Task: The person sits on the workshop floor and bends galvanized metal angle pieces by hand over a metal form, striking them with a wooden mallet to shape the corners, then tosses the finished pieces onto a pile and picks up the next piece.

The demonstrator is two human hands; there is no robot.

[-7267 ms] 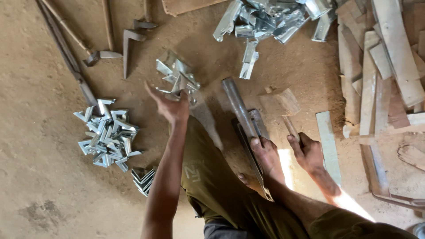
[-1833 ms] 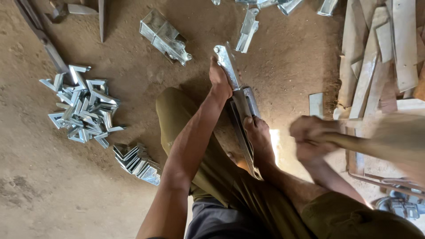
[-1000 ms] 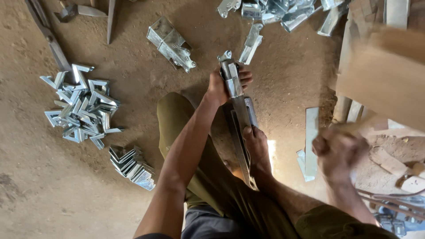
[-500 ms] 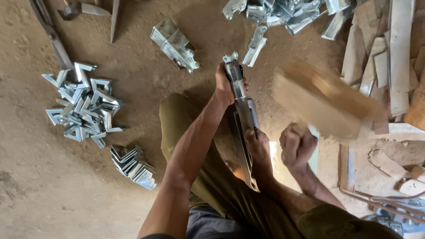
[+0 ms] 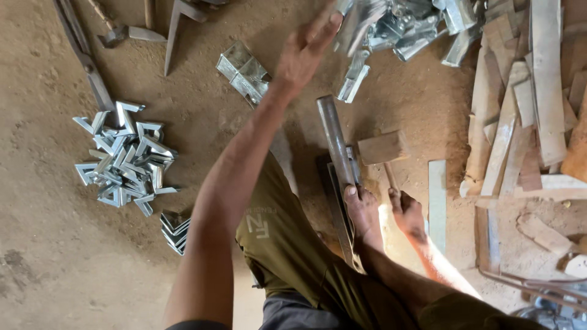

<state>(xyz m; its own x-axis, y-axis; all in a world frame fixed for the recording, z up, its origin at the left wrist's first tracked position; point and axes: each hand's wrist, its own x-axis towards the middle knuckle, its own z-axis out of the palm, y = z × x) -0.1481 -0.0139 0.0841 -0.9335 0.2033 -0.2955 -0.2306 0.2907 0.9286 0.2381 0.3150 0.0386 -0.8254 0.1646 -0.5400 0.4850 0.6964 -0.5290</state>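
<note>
- our left hand (image 5: 306, 52) is stretched far out, fingers spread wide, touching a blurry shiny metal piece (image 5: 358, 24) by the metal pile (image 5: 416, 27).
- our right hand (image 5: 408, 211) is low, wrapped around the wooden mallet (image 5: 382, 148) handle.
- the mallet head rests just beside the metal bar (image 5: 335, 140) under our foot (image 5: 362, 211).

Bracket pile (image 5: 125, 159) left of pipe (image 5: 335, 140); mallet (image 5: 383, 148) right; planks (image 5: 532, 104) far right.

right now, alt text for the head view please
A person sitting on a dirt floor stretches the left hand toward a heap of metal pieces, while the right hand grips a wooden mallet resting beside a steel bar.
</note>
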